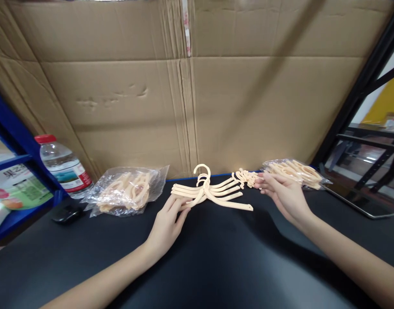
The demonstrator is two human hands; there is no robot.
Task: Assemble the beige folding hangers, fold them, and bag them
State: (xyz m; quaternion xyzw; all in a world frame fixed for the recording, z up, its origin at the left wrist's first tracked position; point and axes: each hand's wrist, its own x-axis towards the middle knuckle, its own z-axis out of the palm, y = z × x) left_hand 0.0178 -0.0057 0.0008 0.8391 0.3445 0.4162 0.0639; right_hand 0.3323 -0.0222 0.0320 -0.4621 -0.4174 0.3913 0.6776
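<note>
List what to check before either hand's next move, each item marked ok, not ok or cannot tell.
1. Left hand on the front hanger: ok, it pinches the left arm.
2. Right hand holding one of the small pieces: cannot tell; it is at their right edge.
3. Hanger arms flush together: not ok, they are spread apart.
4. Bottle capped: ok, red cap on.
5. Left plastic bag sealed: cannot tell.

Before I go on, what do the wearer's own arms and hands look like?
The left hand and right hand are both ungloved, with slender fingers. No sleeve covers the slim left forearm or right forearm as far as the picture shows. No watch, bracelet or ring can be seen.
</note>
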